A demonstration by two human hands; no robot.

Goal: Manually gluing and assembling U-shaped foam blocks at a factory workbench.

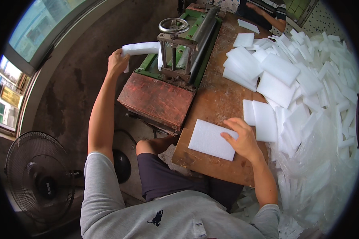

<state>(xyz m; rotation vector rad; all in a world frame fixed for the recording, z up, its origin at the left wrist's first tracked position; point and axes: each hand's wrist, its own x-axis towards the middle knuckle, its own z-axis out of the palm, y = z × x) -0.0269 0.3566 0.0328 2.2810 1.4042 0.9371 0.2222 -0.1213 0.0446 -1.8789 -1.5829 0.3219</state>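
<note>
The left hand (117,63) was closed around one end of a bent white foam strip (140,48), which reached into the green metal machine (183,73). The right hand (245,139) was loosely open, thumb and fingers apart, over the corner of a smooth-edged, fine-grained rectangular sheet (209,137) on the scuffed brown wooden table (215,103). Matte white slabs (281,69) lay heaped beyond. A dark emblem (157,217) marked the grey shirt (175,217).

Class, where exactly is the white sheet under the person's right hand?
In the head view, the sheet lies on the wooden table, below and right of the red block, right end beneath the right hand.
</note>
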